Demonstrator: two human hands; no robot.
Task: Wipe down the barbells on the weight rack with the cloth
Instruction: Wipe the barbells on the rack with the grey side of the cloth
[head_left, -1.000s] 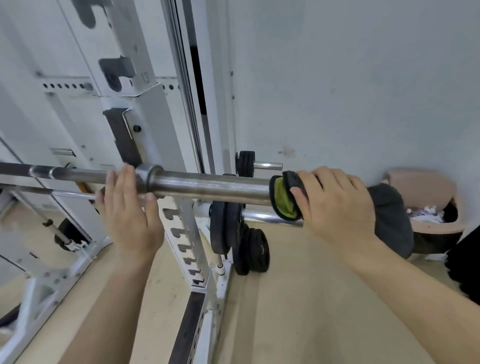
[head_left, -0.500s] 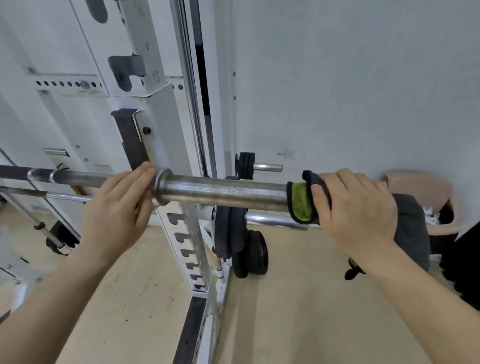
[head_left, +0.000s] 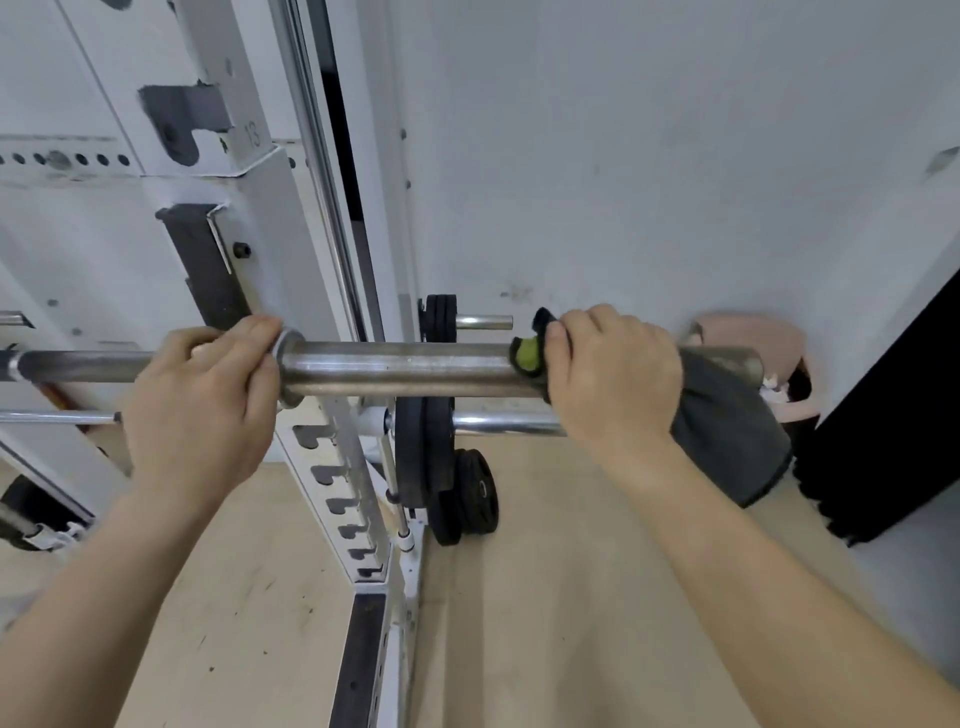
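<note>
Left hand (head_left: 202, 410) clamped on barbell (head_left: 405, 366) shaft, mid-left of frame, just beside collar. Right hand (head_left: 613, 374) gripping cloth (head_left: 727, 436) around sleeve, right of centre. Risk: loose cloth tail dangling, could slip off sleeve end.

The steel barbell (head_left: 395, 366) lies horizontal across the white weight rack (head_left: 270, 218). A dark grey cloth (head_left: 727, 431) with green lining wraps its 3 o'clock end.
</note>
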